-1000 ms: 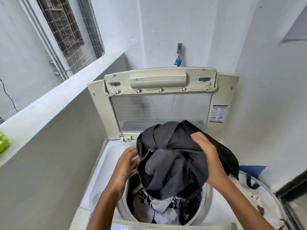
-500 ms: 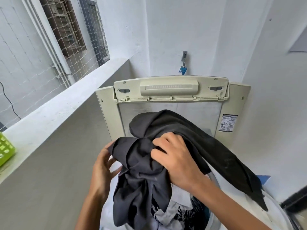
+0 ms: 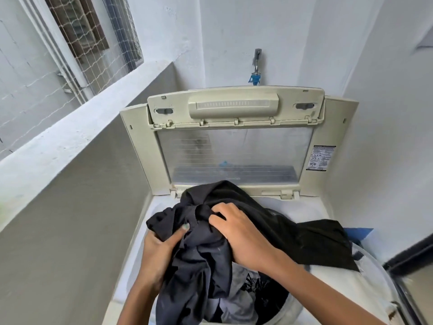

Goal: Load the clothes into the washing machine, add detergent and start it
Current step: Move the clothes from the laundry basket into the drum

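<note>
A cream top-loading washing machine (image 3: 145,233) stands before me with its lid (image 3: 234,146) raised upright. A bundle of dark grey and black clothes (image 3: 293,233) hangs over the drum opening, one black part spread to the right over the machine's top. My left hand (image 3: 161,252) grips the bundle's left side, thumb on the cloth. My right hand (image 3: 243,238) grips the bundle from above with curled fingers. White and dark patterned clothes (image 3: 236,301) lie lower in the drum.
A grey parapet wall with a white ledge (image 3: 70,137) runs along the left, netted windows above it. A tap with a blue fitting (image 3: 255,76) is on the back wall. A white basket rim (image 3: 375,277) and a dark frame (image 3: 412,256) sit at the right.
Both hands have lowered the dark bundle toward the drum. The black part now lies spread to the right. The view has tilted, and the green basket at left is out of sight.
</note>
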